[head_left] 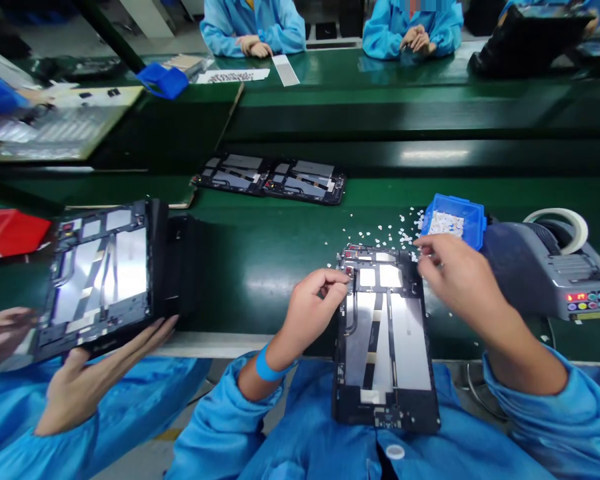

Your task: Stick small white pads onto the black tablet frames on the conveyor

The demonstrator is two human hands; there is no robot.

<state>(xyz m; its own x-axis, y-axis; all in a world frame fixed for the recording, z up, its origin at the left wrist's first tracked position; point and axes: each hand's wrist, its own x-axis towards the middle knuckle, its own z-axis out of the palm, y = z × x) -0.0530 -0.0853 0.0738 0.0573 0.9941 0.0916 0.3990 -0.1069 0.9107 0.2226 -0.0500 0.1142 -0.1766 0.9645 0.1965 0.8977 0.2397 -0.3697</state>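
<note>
An opened tablet-like device (407, 333) lies in front of me, its lower part over the table's front edge. My left hand (317, 300) is pinched at its upper left corner; whatever the fingertips hold is too small to make out. Above the upper right corner is my right hand (447, 267), thumb and forefinger close together, beside the blue box (473, 223) of small white pieces. Anything between those fingertips is too small to tell. Loose white pieces (380, 235) are scattered on the green table behind the device.
A grey tape dispenser (530, 267) stands at the right. Two more opened devices (307, 180) lie farther back. At the left a co-worker's hands (90, 383) hold another device (103, 267), near a red box (13, 233). People in blue sit across the table.
</note>
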